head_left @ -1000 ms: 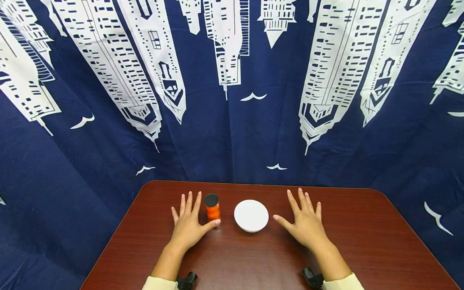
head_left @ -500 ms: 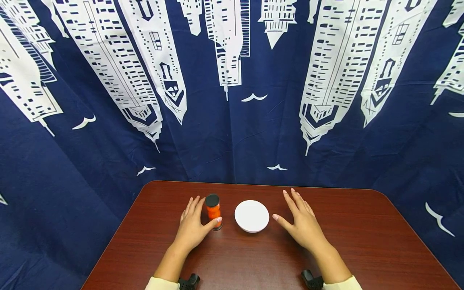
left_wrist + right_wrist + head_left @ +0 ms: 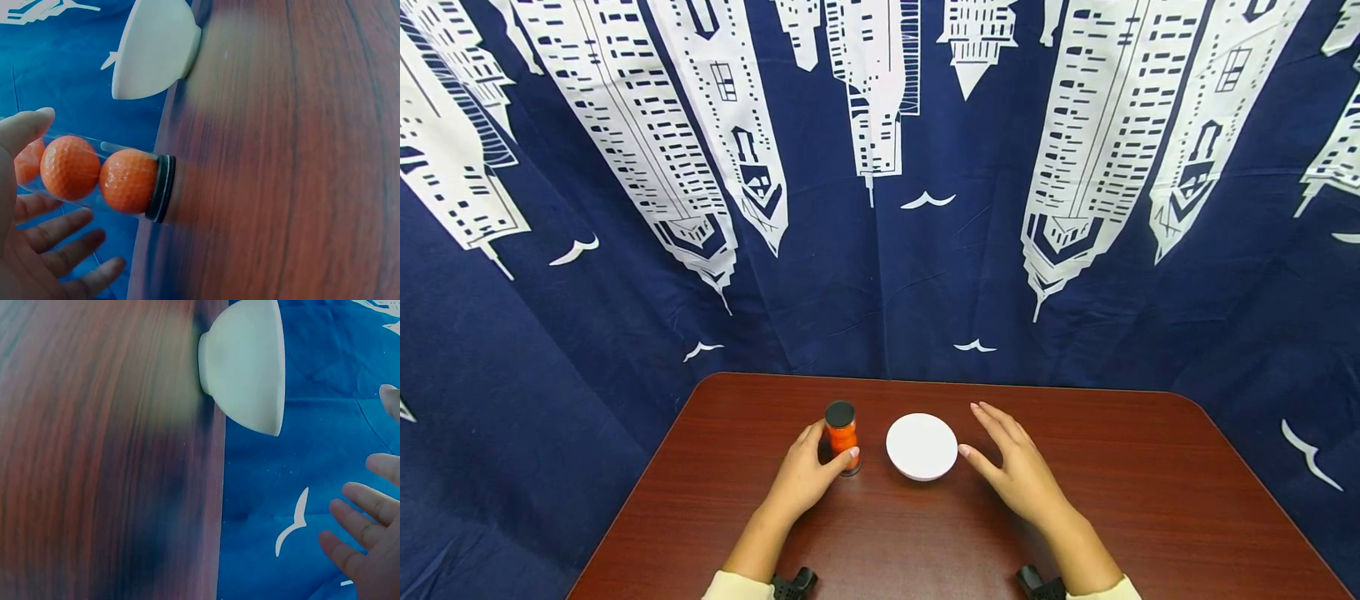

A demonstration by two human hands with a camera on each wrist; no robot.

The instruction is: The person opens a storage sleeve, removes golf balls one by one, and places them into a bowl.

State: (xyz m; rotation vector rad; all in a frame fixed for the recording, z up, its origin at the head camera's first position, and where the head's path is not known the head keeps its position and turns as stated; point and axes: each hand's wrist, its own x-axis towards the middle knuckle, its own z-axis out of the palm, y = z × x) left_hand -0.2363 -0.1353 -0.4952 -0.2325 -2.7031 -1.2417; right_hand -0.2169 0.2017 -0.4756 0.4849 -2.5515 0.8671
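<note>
A clear tube of orange golf balls (image 3: 842, 437) with a black cap stands upright on the table, left of a white bowl (image 3: 921, 450). My left hand (image 3: 799, 482) is around the tube's left side, thumb in front and fingers behind. In the left wrist view, the thumb (image 3: 30, 128) lies on one side of the golf balls (image 3: 70, 167), and loosely extended fingers are on the other. My right hand (image 3: 1021, 477) hovers at the bowl's right, its thumb tip close to the rim. The right wrist view shows those fingers spread beside the bowl (image 3: 247, 369), holding nothing.
The brown wooden table (image 3: 910, 542) has rounded far corners. Behind it hangs a dark blue cloth (image 3: 850, 283) printed with white buildings and birds. A black wrist camera (image 3: 797, 582) sits below the left hand and another (image 3: 1037, 582) below the right.
My left fingers have drawn in from a wide spread toward the tube. My right hand has moved left toward the bowl with its fingers closer together. Tube and bowl stay in place.
</note>
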